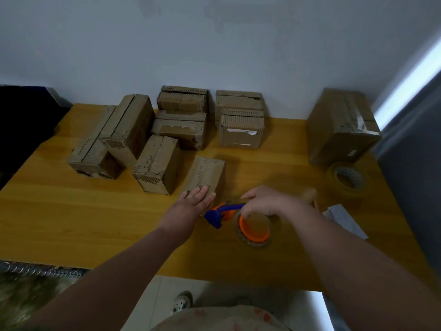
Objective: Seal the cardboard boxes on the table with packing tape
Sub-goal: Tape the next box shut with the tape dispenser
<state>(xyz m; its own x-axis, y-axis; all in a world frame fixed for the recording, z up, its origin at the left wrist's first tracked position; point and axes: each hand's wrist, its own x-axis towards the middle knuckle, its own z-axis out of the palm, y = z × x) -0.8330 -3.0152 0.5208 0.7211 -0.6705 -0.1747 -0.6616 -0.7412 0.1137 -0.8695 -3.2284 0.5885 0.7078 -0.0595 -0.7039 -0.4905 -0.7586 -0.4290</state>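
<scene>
A small cardboard box (207, 174) lies near the middle of the yellow wooden table (71, 223). My left hand (194, 200) rests flat on the box's near end, fingers straight. My right hand (265, 201) grips a blue and orange tape dispenser (223, 212) loaded with a brown tape roll (254, 229), held just right of the box's near end. Several other cardboard boxes (157, 163) stand in a group further back on the table.
A larger taped box (341, 125) stands at the right rear. A spare clear tape roll (347, 179) lies in front of it. A wooden-handled tool (310, 195) and a white paper (344, 219) lie right of my right hand. The wall runs behind the table.
</scene>
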